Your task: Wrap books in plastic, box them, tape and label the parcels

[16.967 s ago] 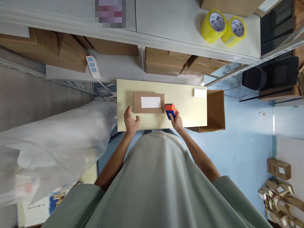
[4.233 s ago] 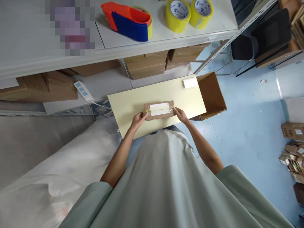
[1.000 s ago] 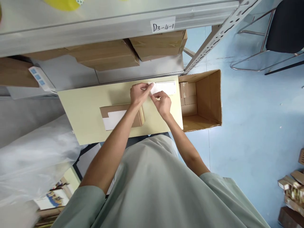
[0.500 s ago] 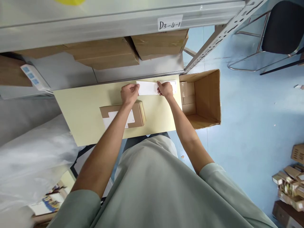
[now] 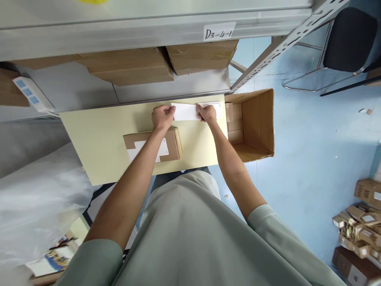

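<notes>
A white paper slip [image 5: 185, 112] stretches between my two hands above the pale yellow tabletop [image 5: 98, 137]. My left hand [image 5: 163, 116] pinches its left end between thumb and fingers. At the other end my right hand [image 5: 207, 113] is closed on the paper. More white paper with small print [image 5: 218, 107] shows beyond the right hand; whether it belongs to the same piece I cannot tell. Nearer my body lies a closed brown cardboard box [image 5: 172, 145] with white labels on top, partly covered by my left forearm.
An open, deep cardboard carton [image 5: 258, 123] stands against the table's right end. Behind the table rises a metal shelf [image 5: 154, 33] holding cardboard boxes [image 5: 127, 67], with a white power strip [image 5: 32, 95] at left. A black chair [image 5: 349, 37] and stacked cartons [image 5: 367, 230] are at right.
The camera view has shifted slightly. Both hands keep hold of the paper in nearly the same place, and the labelled box has not moved on the table.
</notes>
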Demonstrator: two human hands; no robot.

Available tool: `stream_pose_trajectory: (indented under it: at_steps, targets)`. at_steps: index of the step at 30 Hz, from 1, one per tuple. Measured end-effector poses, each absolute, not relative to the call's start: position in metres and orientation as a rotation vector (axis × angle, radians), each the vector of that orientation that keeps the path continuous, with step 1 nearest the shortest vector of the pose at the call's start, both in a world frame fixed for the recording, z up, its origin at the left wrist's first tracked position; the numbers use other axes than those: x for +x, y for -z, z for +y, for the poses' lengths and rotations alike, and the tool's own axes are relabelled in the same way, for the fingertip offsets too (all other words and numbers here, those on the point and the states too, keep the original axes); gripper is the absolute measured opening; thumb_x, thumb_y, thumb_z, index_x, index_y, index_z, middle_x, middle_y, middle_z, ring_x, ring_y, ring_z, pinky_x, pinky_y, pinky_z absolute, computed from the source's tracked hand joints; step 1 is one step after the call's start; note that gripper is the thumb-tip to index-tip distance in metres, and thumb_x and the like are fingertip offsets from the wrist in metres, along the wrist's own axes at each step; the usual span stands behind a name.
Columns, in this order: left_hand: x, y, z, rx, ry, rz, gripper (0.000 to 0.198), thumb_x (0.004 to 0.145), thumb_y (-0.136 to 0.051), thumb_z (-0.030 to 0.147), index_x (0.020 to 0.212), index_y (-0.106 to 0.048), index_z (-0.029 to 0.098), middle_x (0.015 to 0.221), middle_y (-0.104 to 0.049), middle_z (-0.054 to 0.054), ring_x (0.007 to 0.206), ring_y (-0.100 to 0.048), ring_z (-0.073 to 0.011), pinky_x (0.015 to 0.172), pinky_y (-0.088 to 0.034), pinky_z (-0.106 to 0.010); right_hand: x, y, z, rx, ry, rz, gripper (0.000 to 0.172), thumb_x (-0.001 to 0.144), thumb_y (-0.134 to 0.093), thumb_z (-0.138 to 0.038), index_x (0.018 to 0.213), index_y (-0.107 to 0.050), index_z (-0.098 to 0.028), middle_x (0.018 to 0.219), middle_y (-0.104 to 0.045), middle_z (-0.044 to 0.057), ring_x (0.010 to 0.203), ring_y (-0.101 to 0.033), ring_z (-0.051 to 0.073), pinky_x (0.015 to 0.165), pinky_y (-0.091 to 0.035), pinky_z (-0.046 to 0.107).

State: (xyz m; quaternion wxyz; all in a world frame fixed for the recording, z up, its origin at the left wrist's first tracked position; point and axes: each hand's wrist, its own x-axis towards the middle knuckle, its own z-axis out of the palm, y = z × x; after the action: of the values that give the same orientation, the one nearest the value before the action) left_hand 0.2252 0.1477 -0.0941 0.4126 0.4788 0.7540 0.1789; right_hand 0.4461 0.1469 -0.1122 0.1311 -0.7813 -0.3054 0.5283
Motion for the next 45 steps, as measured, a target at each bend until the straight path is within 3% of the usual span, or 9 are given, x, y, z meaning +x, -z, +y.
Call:
stream_pose_trajectory:
  at_steps: [11, 16, 21, 26, 29, 31, 35, 40, 45]
  targets:
    - [0.22, 0.09, 0.147, 1.184, -0.494, 2.001, 0.021, 0.092, -0.074, 0.042, 0.083, -0.071, 0.023, 0.083, -0.074, -0.004, 0.086, -0.072, -0.0235, 0.087, -0.056, -0.033, 0.45, 0.119, 0.149, -2.21, -1.597, -0.768, 0.062, 0.112, -0.076, -0.053, 0.059, -0.063, -0.022, 0.048, -0.065, -0.001, 0.035, -0.055, 0.008, 0.046, -0.051, 0.02]
    - [0.19, 0.056, 0.134, 1.055, -0.623, 1.933, 0.031, 0.094, -0.077, 0.052, 0.084, -0.068, 0.023, 0.078, -0.07, -0.002, 0.072, -0.067, -0.0198, 0.073, -0.054, -0.031, 0.45, 0.112, 0.147, -2.192, -1.598, -0.767, 0.062, 0.116, -0.07, -0.043, 0.059, -0.066, -0.019, 0.048, -0.066, 0.001, 0.035, -0.055, 0.008, 0.044, -0.047, 0.019]
    - [0.165, 0.003, 0.091, 0.934, -0.774, 1.827, 0.044, 0.087, -0.085, 0.065, 0.084, -0.071, 0.023, 0.074, -0.068, -0.001, 0.068, -0.062, -0.0167, 0.063, -0.05, -0.029, 0.447, 0.097, 0.15, -2.241, -1.592, -0.796, 0.062, 0.118, -0.068, -0.044, 0.061, -0.066, -0.019, 0.05, -0.068, 0.003, 0.037, -0.058, 0.009, 0.047, -0.052, 0.018]
    - [0.156, -0.041, 0.045, 0.873, -0.871, 1.735, 0.055, 0.077, -0.09, 0.075, 0.082, -0.071, 0.023, 0.075, -0.068, -0.001, 0.069, -0.062, -0.0155, 0.065, -0.053, -0.029, 0.433, 0.055, 0.127, -2.083, -1.66, -0.925, 0.059, 0.108, -0.079, -0.06, 0.067, -0.069, -0.019, 0.06, -0.074, 0.005, 0.047, -0.066, 0.011, 0.058, -0.061, 0.021]
    - [0.159, -0.059, 0.024, 0.859, -0.887, 1.704, 0.059, 0.076, -0.09, 0.079, 0.081, -0.071, 0.024, 0.079, -0.07, -0.003, 0.07, -0.063, -0.0168, 0.066, -0.055, -0.031, 0.42, 0.017, 0.083, -1.655, -1.877, -0.872, 0.064, 0.098, -0.08, -0.079, 0.079, -0.077, -0.019, 0.075, -0.081, 0.008, 0.073, -0.081, 0.019, 0.076, -0.07, 0.027]
    - [0.164, -0.068, 0.013, 0.849, -0.889, 1.672, 0.06, 0.075, -0.091, 0.08, 0.08, -0.071, 0.024, 0.078, -0.069, -0.003, 0.069, -0.062, -0.0167, 0.067, -0.055, -0.032, 0.414, -0.007, 0.051, -1.404, -1.975, -0.868, 0.066, 0.087, -0.086, -0.085, 0.087, -0.082, -0.02, 0.085, -0.084, 0.007, 0.089, -0.083, 0.022, 0.085, -0.072, 0.033]
    - [0.176, -0.088, -0.001, 0.85, -0.881, 1.613, 0.055, 0.075, -0.093, 0.075, 0.079, -0.074, 0.023, 0.077, -0.068, -0.003, 0.069, -0.061, -0.0165, 0.069, -0.055, -0.034, 0.418, -0.043, 0.009, -1.295, -1.843, -0.86, 0.062, 0.072, -0.097, -0.083, 0.085, -0.085, -0.023, 0.086, -0.081, 0.002, 0.081, -0.075, 0.019, 0.077, -0.068, 0.032]
    - [0.186, -0.121, -0.015, 0.93, -0.828, 1.434, 0.05, 0.09, -0.077, 0.073, 0.078, -0.075, 0.024, 0.083, -0.075, -0.01, 0.075, -0.068, -0.0234, 0.07, -0.056, -0.04, 0.441, -0.079, -0.005, -1.339, -1.658, -0.923, 0.055, 0.078, -0.095, -0.08, 0.08, -0.083, -0.027, 0.081, -0.077, 0.0, 0.073, -0.068, 0.019, 0.07, -0.063, 0.034]
    - [0.192, -0.15, -0.026, 1.039, -0.708, 1.462, 0.031, 0.085, -0.074, 0.055, 0.078, -0.077, 0.025, 0.08, -0.077, -0.011, 0.078, -0.074, -0.0288, 0.074, -0.06, -0.046, 0.458, -0.108, -0.008, -1.368, -1.548, -0.994, 0.049, 0.083, -0.093, -0.078, 0.088, -0.086, -0.03, 0.087, -0.079, 0.001, 0.081, -0.073, 0.022, 0.072, -0.063, 0.037]
